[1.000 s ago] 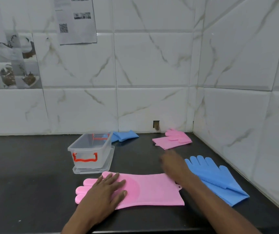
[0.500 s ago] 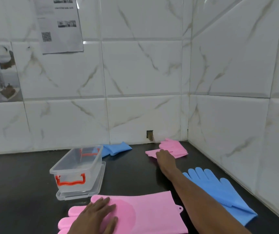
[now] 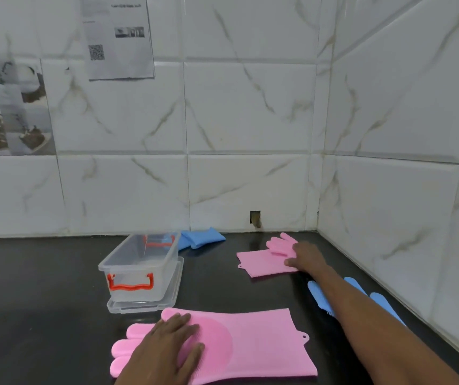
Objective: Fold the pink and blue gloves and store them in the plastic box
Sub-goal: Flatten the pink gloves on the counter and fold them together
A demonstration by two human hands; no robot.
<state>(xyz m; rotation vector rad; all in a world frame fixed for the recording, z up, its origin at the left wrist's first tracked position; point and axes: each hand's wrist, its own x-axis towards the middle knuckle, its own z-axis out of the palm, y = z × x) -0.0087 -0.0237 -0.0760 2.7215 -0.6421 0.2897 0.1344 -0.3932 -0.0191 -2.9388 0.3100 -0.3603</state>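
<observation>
Left hand (image 3: pixel 167 348) lies flat, fingers spread, on the near pink glove (image 3: pixel 250 348). Right hand (image 3: pixel 304 257) rests open on the far folded pink glove (image 3: pixel 267 259). Plastic box (image 3: pixel 139 265) stands left on the counter (image 3: pixel 42 301); blue glove (image 3: pixel 383 304) lies right.

Two bare forearms, no sleeves, bare hands, left (image 3: pixel 167 348), right (image 3: pixel 307 258)

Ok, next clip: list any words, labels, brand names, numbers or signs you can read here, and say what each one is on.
Nothing here reads clearly enough to quote.
Paper sheet taped to the wall tiles: printed lines, too blurred to read.
Same sheet: a QR code, a sign only, no readable characters.
Plastic box, pink glove and the other gloves: no lettering visible.
</observation>
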